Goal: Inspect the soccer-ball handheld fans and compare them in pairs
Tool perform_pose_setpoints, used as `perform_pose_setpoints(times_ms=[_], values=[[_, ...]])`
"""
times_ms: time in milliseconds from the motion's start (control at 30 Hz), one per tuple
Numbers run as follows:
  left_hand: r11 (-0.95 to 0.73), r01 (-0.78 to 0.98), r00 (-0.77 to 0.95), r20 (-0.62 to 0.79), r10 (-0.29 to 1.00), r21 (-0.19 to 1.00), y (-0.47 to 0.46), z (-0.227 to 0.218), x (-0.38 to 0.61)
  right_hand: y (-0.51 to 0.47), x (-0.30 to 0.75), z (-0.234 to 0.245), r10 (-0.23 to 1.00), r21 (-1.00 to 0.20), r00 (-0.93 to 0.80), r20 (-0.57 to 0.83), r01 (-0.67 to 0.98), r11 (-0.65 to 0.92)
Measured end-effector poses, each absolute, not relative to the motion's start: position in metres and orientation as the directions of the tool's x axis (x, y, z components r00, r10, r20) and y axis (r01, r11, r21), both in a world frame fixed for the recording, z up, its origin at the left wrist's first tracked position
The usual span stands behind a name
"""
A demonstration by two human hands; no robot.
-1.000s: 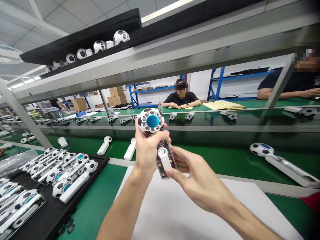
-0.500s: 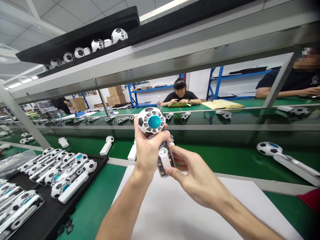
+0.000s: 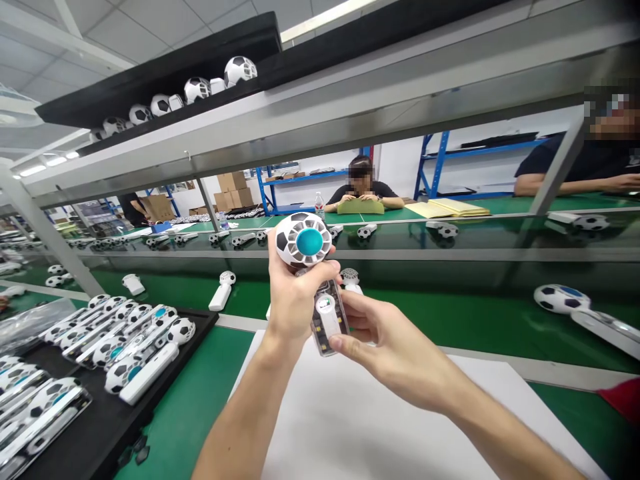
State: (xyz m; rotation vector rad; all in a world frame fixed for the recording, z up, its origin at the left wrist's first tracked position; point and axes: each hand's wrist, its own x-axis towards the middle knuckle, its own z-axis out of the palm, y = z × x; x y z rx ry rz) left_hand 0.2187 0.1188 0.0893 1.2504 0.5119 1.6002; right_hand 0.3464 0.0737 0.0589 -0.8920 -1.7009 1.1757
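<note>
Belt fan moved right; both hands' fingers clasp ball-headed fan

A factory assembly workshop: matching ball-headed gadgets dot a green belt running from nine to three o'clock and crowd a black tray at eight; one worker appears at one, another towards two.

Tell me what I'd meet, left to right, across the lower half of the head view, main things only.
Black tray of ball-headed devices, then your left hand, the held device's clear handle, your right hand, and another ball-headed device at far right.
</note>
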Motion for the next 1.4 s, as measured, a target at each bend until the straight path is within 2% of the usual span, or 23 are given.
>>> perform_pose_setpoints(times_ms=[100, 233, 367, 867, 1033, 1133, 1233, 1333, 1400], values=[[-0.425, -0.425, 0.030, 0.482, 0.876, 0.799, 0.118, 0.089, 0.219, 0.074, 0.345, 0.059, 0.891, -0.951, -0.373, 0.259, 0.062, 0.303], [-0.454, -0.404, 0.012, 0.501, 0.865, 0.794, 0.115, 0.088, 0.222, 0.074, 0.342, 0.055, 0.906, -0.923, -0.277, 0.318, 0.126, 0.363], [-0.470, -0.400, 0.004, 0.514, 0.858, 0.787, 0.111, 0.089, 0.224, 0.073, 0.340, 0.052, 0.902, -0.911, -0.235, 0.361, 0.116, 0.395], [-0.449, -0.401, -0.007, 0.487, 0.873, 0.799, 0.111, 0.089, 0.220, 0.073, 0.340, 0.048, 0.885, -0.884, -0.254, 0.390, 0.165, 0.437], [-0.434, -0.411, 0.004, 0.477, 0.879, 0.802, 0.116, 0.089, 0.217, 0.075, 0.341, 0.051, 0.886, -0.931, -0.324, 0.331, 0.044, 0.363], [-0.400, -0.433, 0.065, 0.471, 0.880, 0.808, 0.118, 0.088, 0.219, 0.079, 0.342, 0.051, 0.916, -0.959, -0.292, 0.276, -0.014, 0.284], [-0.439, -0.423, 0.071, 0.512, 0.856, 0.793, 0.123, 0.085, 0.222, 0.089, 0.345, 0.045, 0.921, -0.960, -0.274, 0.277, -0.040, 0.277], [-0.446, -0.399, 0.060, 0.508, 0.859, 0.801, 0.135, 0.079, 0.224, 0.102, 0.353, 0.041, 0.890, -0.969, -0.384, 0.246, -0.098, 0.226], [-0.367, -0.415, 0.101, 0.443, 0.891, 0.833, 0.145, 0.075, 0.223, 0.107, 0.360, 0.040, 0.855, -0.980, -0.478, 0.199, -0.109, 0.167]])
